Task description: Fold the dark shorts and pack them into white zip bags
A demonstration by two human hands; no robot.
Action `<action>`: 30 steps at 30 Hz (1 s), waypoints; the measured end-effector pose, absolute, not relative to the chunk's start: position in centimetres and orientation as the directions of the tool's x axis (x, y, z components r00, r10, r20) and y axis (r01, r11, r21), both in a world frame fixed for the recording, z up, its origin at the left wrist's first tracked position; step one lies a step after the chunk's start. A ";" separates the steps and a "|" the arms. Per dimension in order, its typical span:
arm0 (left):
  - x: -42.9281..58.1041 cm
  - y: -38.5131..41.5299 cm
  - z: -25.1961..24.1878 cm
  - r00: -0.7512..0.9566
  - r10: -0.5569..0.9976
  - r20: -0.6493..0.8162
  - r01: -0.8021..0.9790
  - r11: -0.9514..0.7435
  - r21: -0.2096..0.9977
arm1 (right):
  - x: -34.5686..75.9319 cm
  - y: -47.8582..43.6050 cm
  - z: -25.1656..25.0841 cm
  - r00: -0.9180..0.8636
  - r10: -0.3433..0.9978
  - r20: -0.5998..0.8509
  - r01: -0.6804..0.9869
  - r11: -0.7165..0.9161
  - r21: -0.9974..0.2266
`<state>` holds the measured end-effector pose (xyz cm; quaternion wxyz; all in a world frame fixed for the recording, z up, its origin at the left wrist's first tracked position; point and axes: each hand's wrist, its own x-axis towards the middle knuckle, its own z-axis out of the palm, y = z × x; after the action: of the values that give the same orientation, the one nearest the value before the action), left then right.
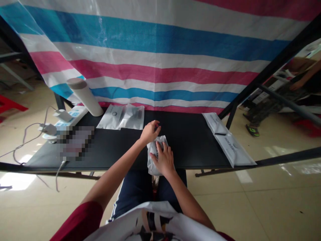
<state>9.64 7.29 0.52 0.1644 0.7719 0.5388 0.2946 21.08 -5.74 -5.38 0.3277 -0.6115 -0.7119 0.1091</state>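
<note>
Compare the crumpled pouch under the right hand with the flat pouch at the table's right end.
The crumpled pouch is bunched and creased under the right hand, while the flat pouch lies smooth, with no hand on it. The crumpled pouch sits at the near edge of the black table; the flat pouch lies at its right end. Lettering shows on the flat pouch but is mostly hidden on the crumpled one. Both are pale plastic.

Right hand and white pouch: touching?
Touching. The head view shows the right hand lying flat on the white pouch, its fingers spread across the pouch's top.
</note>
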 end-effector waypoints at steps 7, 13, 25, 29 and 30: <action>12.9 6.7 -3.1 0.210 0.976 0.049 0.875 -0.210 0.436 | 20.8 -6.5 -5.4 -0.079 0.962 0.263 0.813 0.215 -0.542; 12.0 6.8 -4.0 0.249 0.968 -0.044 0.901 -0.214 0.378 | 22.2 -5.6 -5.4 -0.098 0.958 0.270 0.676 0.264 -0.688; 11.6 6.0 -2.9 0.201 0.974 -0.101 0.922 -0.153 0.356 | 26.0 1.9 -5.0 0.113 0.992 0.060 0.674 -0.033 -0.738; 11.3 5.9 -3.1 0.230 0.968 -0.099 0.905 -0.176 0.388 | 25.8 3.4 -4.4 0.062 0.998 -0.015 0.747 -0.056 -0.663; 11.2 5.9 -3.1 0.244 0.965 -0.096 0.897 -0.187 0.399 | 25.7 3.6 -4.3 0.042 0.999 -0.027 0.752 -0.049 -0.657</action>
<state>11.24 5.93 -3.07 0.1903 0.7654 0.6083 0.0888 25.73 3.57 -4.33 0.2444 -0.6791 -0.6447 0.2521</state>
